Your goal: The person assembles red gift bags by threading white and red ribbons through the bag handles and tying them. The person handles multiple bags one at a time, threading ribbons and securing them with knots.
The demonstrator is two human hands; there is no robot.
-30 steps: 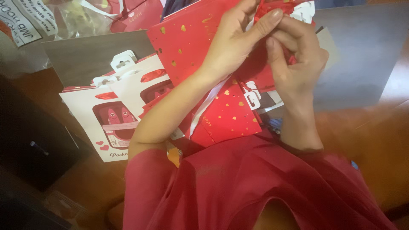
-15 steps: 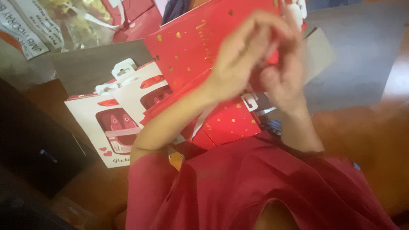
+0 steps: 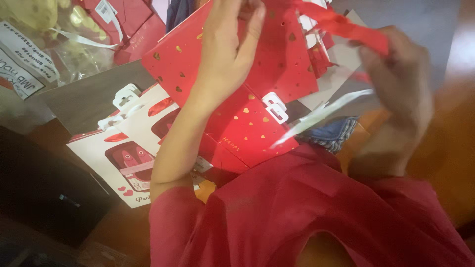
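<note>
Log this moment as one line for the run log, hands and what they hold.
left hand: pressed on red gift bag | right hand: pulling red ribbon, blurred | below: white gift bags on table
</note>
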